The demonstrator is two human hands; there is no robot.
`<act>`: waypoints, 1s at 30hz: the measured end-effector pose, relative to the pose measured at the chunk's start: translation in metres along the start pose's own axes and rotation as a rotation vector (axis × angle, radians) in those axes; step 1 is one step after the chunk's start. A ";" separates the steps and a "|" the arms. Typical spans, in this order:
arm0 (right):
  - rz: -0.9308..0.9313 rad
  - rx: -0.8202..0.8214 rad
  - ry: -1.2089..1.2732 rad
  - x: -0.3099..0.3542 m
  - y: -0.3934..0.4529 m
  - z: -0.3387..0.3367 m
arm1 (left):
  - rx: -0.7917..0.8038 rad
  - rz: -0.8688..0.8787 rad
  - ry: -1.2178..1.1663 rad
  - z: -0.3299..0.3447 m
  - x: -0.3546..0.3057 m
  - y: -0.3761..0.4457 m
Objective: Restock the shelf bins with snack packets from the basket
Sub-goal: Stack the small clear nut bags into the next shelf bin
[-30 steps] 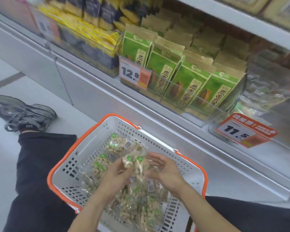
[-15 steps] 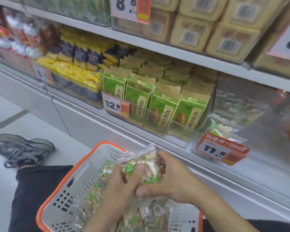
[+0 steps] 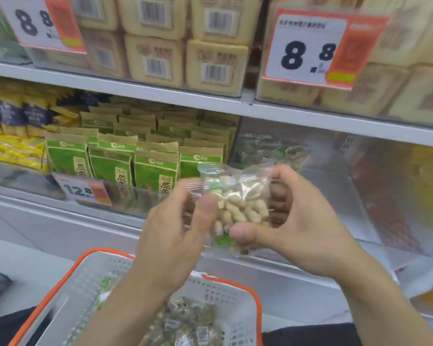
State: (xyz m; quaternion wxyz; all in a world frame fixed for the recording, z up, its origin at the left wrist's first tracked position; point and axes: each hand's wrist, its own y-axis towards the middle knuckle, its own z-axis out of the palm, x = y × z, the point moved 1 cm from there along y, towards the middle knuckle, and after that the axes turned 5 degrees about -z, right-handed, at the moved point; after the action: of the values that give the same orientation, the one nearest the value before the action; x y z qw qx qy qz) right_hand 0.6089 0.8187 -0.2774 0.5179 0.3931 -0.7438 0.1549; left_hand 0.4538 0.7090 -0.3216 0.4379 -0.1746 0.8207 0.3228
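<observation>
- Change from the earlier frames: the clear peanut packet (image 3: 235, 206), a second ago low among the others in the basket (image 3: 238, 295), has been raised by both hands to the height of the lower shelf bins; the view has tilted upward, so the upper shelf (image 3: 160, 92) and its price tags now fill the top of the frame.
- Left hand (image 3: 175, 236): at 7 o'clock of the packet, thumb pressed on the packet's front face and fingers curled behind its left edge, gripping it.
- Right hand (image 3: 303, 228): at 4 o'clock of the packet, thumb clamped on the lower front and fingers wrapped behind the right edge, visible through the film.
- Peanut packet: held upright between the two hands, clear of the basket, in front of the lower shelf edge; shelled-look peanuts and green print show through.
- Basket: white perforated walls with an orange rim, at 6 o'clock of the packet, containing further packets (image 3: 185, 323) of the same kind.
- Clear bin (image 3: 335, 186): at 2 o'clock of the packet, transparent front wall, with similar packets lying at its back left.
- Green seed packs (image 3: 113, 168): standing in rows at 10 o'clock of the packet, behind a "12.8" price tag (image 3: 85, 191).
- Upper shelf: beige boxed goods (image 3: 158, 58); "8.8" tags at 11 o'clock (image 3: 40, 23) and 1 o'clock (image 3: 310, 51).
- Yellow and dark-blue packs (image 3: 15, 136): at 9 o'clock, far left of the lower shelf.
</observation>
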 end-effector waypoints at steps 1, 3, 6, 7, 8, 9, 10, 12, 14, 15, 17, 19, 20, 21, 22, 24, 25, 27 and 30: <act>-0.043 -0.085 -0.060 0.000 0.000 -0.011 | 0.010 0.033 0.019 0.007 0.001 0.005; -0.083 -0.234 -0.188 -0.008 0.000 -0.036 | 0.057 0.073 0.110 0.022 0.008 0.013; -0.075 -0.394 -0.280 -0.024 -0.002 -0.071 | 0.157 0.075 0.239 0.045 0.024 0.014; -0.056 -0.438 -0.298 -0.030 -0.003 -0.081 | 0.163 0.094 0.286 0.051 0.028 0.012; -0.019 -0.471 -0.322 -0.038 -0.003 -0.089 | 0.151 0.125 0.339 0.057 0.031 0.010; 0.040 -0.486 -0.346 -0.048 -0.001 -0.097 | 0.130 0.154 0.387 0.062 0.033 0.009; 0.117 -0.493 -0.378 -0.061 0.003 -0.105 | 0.107 0.172 0.420 0.065 0.034 0.008; 0.244 -0.464 -0.442 -0.087 0.014 -0.118 | 0.068 0.192 0.445 0.069 0.038 0.010; 0.355 -0.377 -0.470 -0.105 0.032 -0.123 | 0.050 0.201 0.466 0.071 0.042 0.011; 0.393 -0.342 -0.440 -0.109 0.042 -0.122 | 0.052 0.206 0.478 0.070 0.043 0.011; 0.431 -0.308 -0.338 -0.111 0.063 -0.115 | 0.070 0.216 0.496 0.068 0.044 0.011; 0.485 -0.269 -0.303 -0.112 0.083 -0.105 | 0.082 0.233 0.514 0.064 0.046 0.011; 0.507 -0.262 -0.309 -0.113 0.092 -0.099 | 0.089 0.240 0.518 0.063 0.047 0.011; 0.526 -0.271 -0.299 -0.116 0.100 -0.094 | 0.094 0.240 0.517 0.061 0.047 0.010; 0.546 -0.290 -0.278 -0.120 0.107 -0.091 | 0.095 0.240 0.509 0.060 0.046 0.010; 0.590 -0.348 -0.240 -0.128 0.113 -0.091 | 0.106 0.235 0.494 0.060 0.045 0.008; 0.608 -0.381 -0.213 -0.132 0.113 -0.092 | 0.113 0.230 0.491 0.061 0.045 0.008; 0.639 -0.415 -0.176 -0.136 0.111 -0.094 | 0.119 0.209 0.484 0.061 0.045 0.007; 0.666 -0.428 -0.207 -0.137 0.111 -0.094 | 0.134 0.188 0.480 0.062 0.046 0.006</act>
State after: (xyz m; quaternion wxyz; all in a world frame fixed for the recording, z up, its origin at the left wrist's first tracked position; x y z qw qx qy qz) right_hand 0.6087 1.0081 -0.3407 0.4318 0.0275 -0.8942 0.1153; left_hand 0.4624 0.7555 -0.3825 0.2096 -0.1399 0.9332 0.2563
